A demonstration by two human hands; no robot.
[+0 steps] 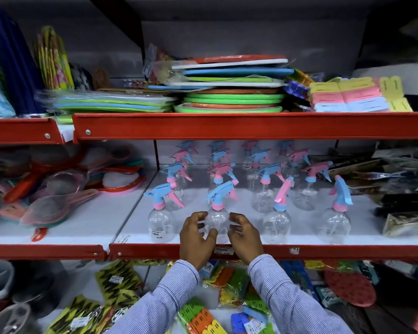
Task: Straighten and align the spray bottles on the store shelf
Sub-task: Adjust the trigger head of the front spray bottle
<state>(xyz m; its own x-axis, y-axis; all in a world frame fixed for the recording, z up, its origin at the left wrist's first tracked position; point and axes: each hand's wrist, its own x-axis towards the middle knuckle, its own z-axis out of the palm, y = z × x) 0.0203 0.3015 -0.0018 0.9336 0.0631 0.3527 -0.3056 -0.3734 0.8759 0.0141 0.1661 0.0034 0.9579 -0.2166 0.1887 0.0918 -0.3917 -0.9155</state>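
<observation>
Head view: my fingers curl narrowly round a clear spray bottle at the shelf's front edge, left hand on its left side, right hand on its right; how firmly they grip I cannot tell. Both striped sleeves reach up from below. This bottle stands second of four in the front row; behind it I count roughly twelve more, blurred.
</observation>
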